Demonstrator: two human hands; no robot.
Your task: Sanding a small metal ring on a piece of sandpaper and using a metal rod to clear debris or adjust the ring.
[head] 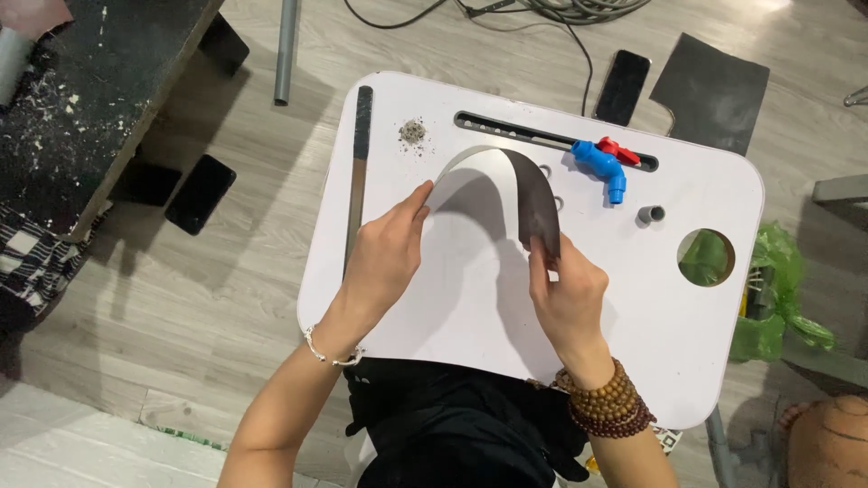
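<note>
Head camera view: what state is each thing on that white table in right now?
Dark sheet: bent into an arch, an end in each hand.
Left hand: pinching one end.
Right hand: pinching the other.
Blue valve: lying flat.
Grey pipe piece: loose, untouched.
Metal strip: lying flat.

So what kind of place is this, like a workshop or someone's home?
Probably a home room used as a makeshift workshop. A small white lap table stands on a wood-look floor, with a blue plastic tap and a short grey pipe piece on it, loose cables behind, and a debris-strewn dark bench to the left.
</note>
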